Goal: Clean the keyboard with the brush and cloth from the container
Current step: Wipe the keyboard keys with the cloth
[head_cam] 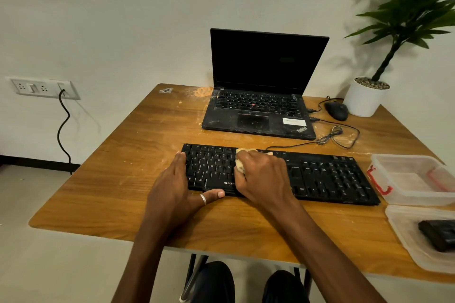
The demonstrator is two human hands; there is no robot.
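Right hand (263, 174) grips the cloth (240, 166) on the keyboard (332, 177), long axis left-right across frame centre; more keys lie rightward. Left hand (177, 187), flat, braces its left end.

- We see the left hand (177, 187) flat against the left end of the black keyboard (327, 177).
- The right hand (264, 176) grips a pale cloth (240, 163) on the keys (near the middle).
- Just right of the keyboard we find a clear container (418, 198).
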